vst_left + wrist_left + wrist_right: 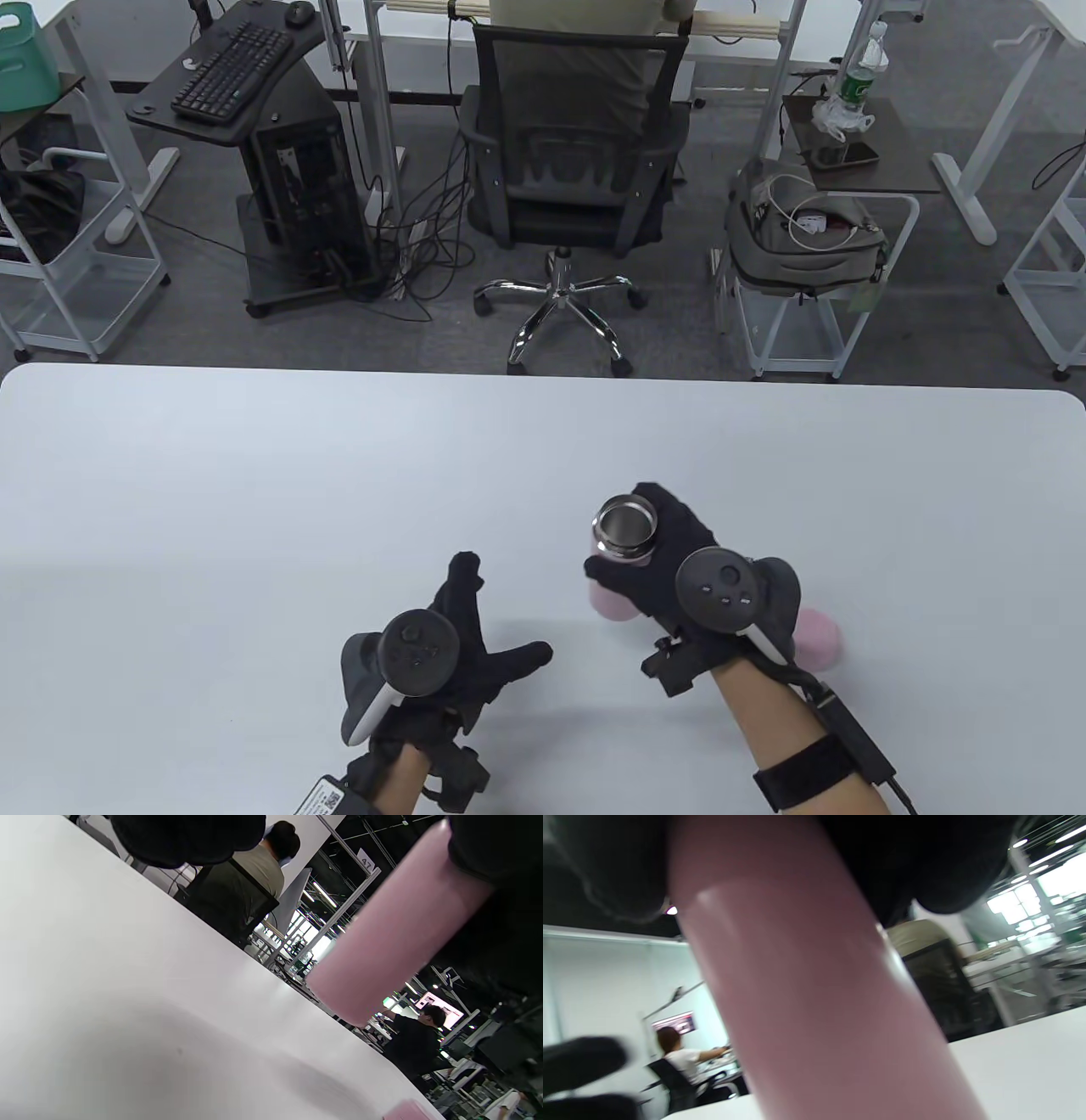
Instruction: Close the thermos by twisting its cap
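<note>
A pink thermos with an open steel mouth is gripped around its body by my right hand, tilted, with its base off the table in the left wrist view. Its pink body fills the right wrist view. A pink cap lies on the table to the right of my right wrist, partly hidden by the tracker; its edge also shows in the left wrist view. My left hand is open and empty, fingers spread, low over the table left of the thermos.
The white table reaches to its far edge at mid-frame. Beyond it stand an office chair with a seated person, a computer cart and a trolley with a grey bag.
</note>
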{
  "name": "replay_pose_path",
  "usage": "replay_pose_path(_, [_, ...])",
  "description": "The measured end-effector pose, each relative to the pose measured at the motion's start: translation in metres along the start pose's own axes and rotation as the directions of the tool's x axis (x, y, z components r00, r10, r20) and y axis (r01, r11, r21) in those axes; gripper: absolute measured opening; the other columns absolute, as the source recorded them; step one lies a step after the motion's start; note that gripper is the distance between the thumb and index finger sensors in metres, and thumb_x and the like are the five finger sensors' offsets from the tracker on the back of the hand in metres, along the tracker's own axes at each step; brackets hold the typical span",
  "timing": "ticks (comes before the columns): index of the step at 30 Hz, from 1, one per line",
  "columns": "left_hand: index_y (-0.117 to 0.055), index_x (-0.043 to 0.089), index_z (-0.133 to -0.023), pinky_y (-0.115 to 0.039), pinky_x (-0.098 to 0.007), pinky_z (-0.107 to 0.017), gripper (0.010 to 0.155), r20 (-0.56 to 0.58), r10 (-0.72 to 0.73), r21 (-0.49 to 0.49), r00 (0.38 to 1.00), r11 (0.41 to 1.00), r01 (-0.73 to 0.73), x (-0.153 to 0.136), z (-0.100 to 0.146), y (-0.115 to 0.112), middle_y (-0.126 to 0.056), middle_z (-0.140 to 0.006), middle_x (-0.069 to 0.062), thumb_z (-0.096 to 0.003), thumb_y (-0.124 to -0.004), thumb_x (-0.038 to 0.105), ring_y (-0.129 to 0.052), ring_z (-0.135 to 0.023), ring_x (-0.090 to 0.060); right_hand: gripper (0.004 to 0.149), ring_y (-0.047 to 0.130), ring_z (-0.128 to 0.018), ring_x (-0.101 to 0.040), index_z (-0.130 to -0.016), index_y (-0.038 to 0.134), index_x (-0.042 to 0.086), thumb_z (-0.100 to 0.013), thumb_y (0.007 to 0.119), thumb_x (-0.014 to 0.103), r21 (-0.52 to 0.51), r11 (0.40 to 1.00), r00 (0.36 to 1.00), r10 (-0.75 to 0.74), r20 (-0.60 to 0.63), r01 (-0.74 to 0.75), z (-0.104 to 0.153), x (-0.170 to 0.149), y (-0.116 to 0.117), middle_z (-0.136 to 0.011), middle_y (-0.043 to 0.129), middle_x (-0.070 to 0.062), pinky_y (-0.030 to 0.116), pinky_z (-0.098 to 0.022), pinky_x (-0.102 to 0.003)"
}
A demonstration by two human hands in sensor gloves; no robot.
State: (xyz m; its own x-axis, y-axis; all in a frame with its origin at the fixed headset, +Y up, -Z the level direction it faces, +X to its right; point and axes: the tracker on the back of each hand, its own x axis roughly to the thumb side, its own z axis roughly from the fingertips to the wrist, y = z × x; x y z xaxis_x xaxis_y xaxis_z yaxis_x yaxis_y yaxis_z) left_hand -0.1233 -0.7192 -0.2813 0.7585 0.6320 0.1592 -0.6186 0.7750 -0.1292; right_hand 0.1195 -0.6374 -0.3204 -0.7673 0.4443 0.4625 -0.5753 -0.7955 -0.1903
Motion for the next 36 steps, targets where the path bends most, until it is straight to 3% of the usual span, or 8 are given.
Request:
replay_pose_path(2, [-0.008,0.013,-0.117,-0.062,-0.058,-0.077,0.119,0.023,-0.044,-0.004,0.999,0.999,0.044,0.003,0.000,-0.011,-0.039,-0.124,-0.015,-0.0449,-0.071,0.084,-0.054,-0.111,-0.038,0.102,0.089,-0.069,-0.048,-0.105,0.051,-0.015,-0.043,0.081,0.060,0.030,0.999,0.998,-0.018,0.055,0.016,0.006,0.021,0.010,-0.088,0.073,-0.039,0.080,-0.053,-0.055])
replay_pose_path(6, [0.006,0.016,-0.110,-0.063,-0.055,-0.078,0.112,0.052,-0.110,0.100,0.993,0.989,0.105,-0.001,0.004,-0.017,-0.038,-0.123,-0.008,-0.0519,-0.066,0.079,-0.058,-0.112,-0.030,0.102,0.090,-0.067,-0.047,-0.104,0.052,-0.016,-0.044,0.081,0.061,0.057,0.997,0.995,-0.050,0.090,0.045,0.013,0.041,0.024,-0.087,0.074,-0.039,0.081,-0.052,-0.053])
replay_pose_path(12, [0.001,0.018,-0.108,-0.063,-0.048,-0.080,0.119,0.086,-0.078,0.113,0.993,0.991,0.068,-0.006,0.008,-0.024,-0.035,-0.121,-0.009,-0.0373,-0.070,0.082,-0.057,-0.111,-0.031,0.103,0.091,-0.066,-0.046,-0.103,0.052,-0.019,-0.044,0.081,0.061,0.067,0.994,0.989,-0.094,0.115,0.087,0.019,0.054,0.037,-0.086,0.075,-0.039,0.082,-0.051,-0.052])
replay_pose_path(26, [-0.012,0.019,-0.109,-0.067,-0.043,-0.078,0.124,0.092,0.066,0.135,0.994,0.988,-0.078,-0.015,0.011,-0.027,-0.037,-0.116,-0.008,-0.0234,-0.082,0.075,-0.054,-0.106,-0.031,0.103,0.093,-0.061,-0.043,-0.102,0.054,-0.019,-0.044,0.080,0.062,0.045,0.996,0.988,-0.077,0.131,0.072,0.025,0.062,0.045,-0.084,0.077,-0.038,0.085,-0.049,-0.046])
replay_pose_path(29, [-0.014,0.020,-0.109,-0.067,-0.043,-0.078,0.125,0.098,0.070,0.136,0.993,0.987,-0.083,-0.017,0.010,-0.025,-0.038,-0.116,-0.008,-0.0214,-0.083,0.075,-0.055,-0.105,-0.031,0.100,0.091,-0.069,-0.045,-0.107,0.049,-0.014,-0.046,0.081,0.059,0.111,0.991,0.982,-0.091,0.164,0.073,0.025,0.060,0.041,-0.089,0.074,-0.039,0.081,-0.053,-0.054])
replay_pose_path(31, [-0.015,0.021,-0.109,-0.067,-0.044,-0.077,0.124,0.091,0.099,0.132,0.991,0.985,-0.110,-0.019,0.010,-0.024,-0.038,-0.116,-0.007,-0.0211,-0.084,0.075,-0.054,-0.105,-0.031,0.103,0.081,-0.085,-0.052,-0.112,0.042,-0.011,-0.049,0.080,0.061,0.210,0.975,0.974,-0.118,0.193,0.076,0.023,0.054,0.033,-0.103,0.066,-0.036,0.073,-0.058,-0.066])
replay_pose_path(33, [-0.016,0.021,-0.109,-0.066,-0.045,-0.077,0.124,0.084,0.105,0.140,0.991,0.983,-0.116,-0.021,0.009,-0.021,-0.038,-0.115,-0.008,-0.0207,-0.085,0.075,-0.054,-0.105,-0.032,0.105,0.064,-0.097,-0.063,-0.116,0.034,-0.006,-0.051,0.079,0.062,0.279,0.960,0.974,-0.081,0.213,0.019,0.019,0.040,0.020,-0.114,0.053,-0.036,0.064,-0.061,-0.076])
replay_pose_path(36, [-0.016,0.022,-0.109,-0.066,-0.045,-0.077,0.124,0.079,0.112,0.156,0.991,0.980,-0.123,-0.025,0.009,-0.017,-0.039,-0.114,-0.014,-0.0200,-0.085,0.075,-0.055,-0.104,-0.032,0.113,0.051,-0.100,-0.072,-0.120,0.026,-0.003,-0.047,0.080,0.066,0.315,0.943,0.989,0.070,0.128,-0.107,0.013,0.002,0.002,-0.118,0.039,-0.042,0.056,-0.062,-0.082])
